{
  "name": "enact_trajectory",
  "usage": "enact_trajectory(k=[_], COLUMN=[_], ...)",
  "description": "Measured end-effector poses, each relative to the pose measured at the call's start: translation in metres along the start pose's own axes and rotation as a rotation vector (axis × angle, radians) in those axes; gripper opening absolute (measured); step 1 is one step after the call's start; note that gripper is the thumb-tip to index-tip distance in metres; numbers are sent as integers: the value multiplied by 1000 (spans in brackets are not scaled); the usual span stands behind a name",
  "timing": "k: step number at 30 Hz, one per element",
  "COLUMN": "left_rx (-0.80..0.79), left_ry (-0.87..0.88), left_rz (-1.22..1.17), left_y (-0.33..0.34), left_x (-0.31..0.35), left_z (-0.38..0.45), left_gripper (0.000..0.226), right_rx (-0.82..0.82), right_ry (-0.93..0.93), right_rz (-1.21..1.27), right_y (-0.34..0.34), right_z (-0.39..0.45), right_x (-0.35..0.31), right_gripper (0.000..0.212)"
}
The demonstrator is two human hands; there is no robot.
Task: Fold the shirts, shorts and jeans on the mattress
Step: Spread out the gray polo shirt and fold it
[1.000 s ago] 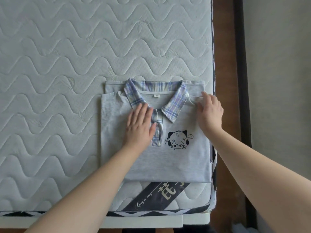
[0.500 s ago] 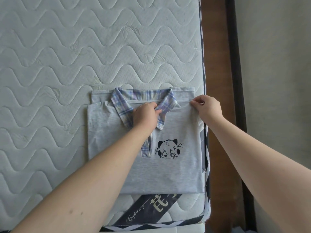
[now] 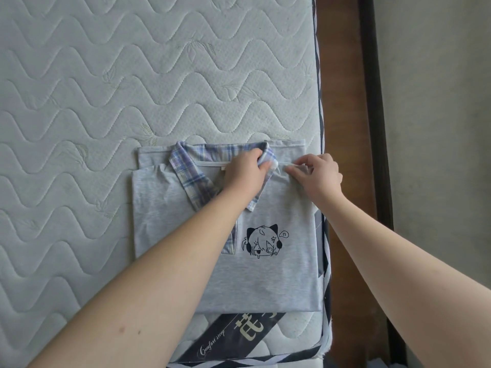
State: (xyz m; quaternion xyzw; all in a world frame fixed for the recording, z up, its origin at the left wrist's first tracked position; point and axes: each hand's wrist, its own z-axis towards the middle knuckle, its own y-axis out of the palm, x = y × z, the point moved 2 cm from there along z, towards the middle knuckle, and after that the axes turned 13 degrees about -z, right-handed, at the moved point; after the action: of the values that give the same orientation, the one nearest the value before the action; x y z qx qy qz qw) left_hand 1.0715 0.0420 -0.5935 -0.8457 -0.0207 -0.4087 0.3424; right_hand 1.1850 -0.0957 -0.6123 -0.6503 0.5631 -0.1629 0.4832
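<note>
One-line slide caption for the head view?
Left hand grips the plaid collar of a folded grey shirt on the mattress; right hand pinches its shoulder.

one shirt (image 3: pixel 279 282) lies on one mattress (image 3: pixel 106 88), folded, grey, with one plaid collar (image 3: pixel 191 179) and one cartoon print (image 3: pixel 261 241). two hands are in view: one left hand (image 3: pixel 243 173) and one right hand (image 3: pixel 317 175), each on a bare forearm. one dark label (image 3: pixel 233 338) crosses the mattress corner. one wooden bed rail (image 3: pixel 342 102) runs along the right side.
</note>
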Motion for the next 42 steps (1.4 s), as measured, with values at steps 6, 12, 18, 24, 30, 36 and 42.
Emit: enact_trajectory(k=[6,12,18,24,30,36,42], left_rx=[133,52,208,333,309,202,-186], left_ry=[-50,-20,87,402,234,148,-82], left_rz=[-175,-347,-281,235,509,547,580], left_y=[-3,-2,-12,-21,-8,-17,-40], left_x=[-8,-8,-17,-76,-173,-209,-198], left_z=[1,-8,-45,-129,-224,-275,-310], left_gripper=[20,33,42,57,59,63,65], right_rx=[38,240,264,145,153,35,-301], right_ry=[104,69,-262,-385,-396,-415,-365], right_rz=[62,106,-60,-287,-408,-523,-589], right_y=[-4,-5,21,78,116,130,103], right_z=[2,-25,-94,-164,-204,-250,-285], right_x=[-4,-6,-12,-14,-3,23,16], right_gripper=[14,18,32,61,60,61,61])
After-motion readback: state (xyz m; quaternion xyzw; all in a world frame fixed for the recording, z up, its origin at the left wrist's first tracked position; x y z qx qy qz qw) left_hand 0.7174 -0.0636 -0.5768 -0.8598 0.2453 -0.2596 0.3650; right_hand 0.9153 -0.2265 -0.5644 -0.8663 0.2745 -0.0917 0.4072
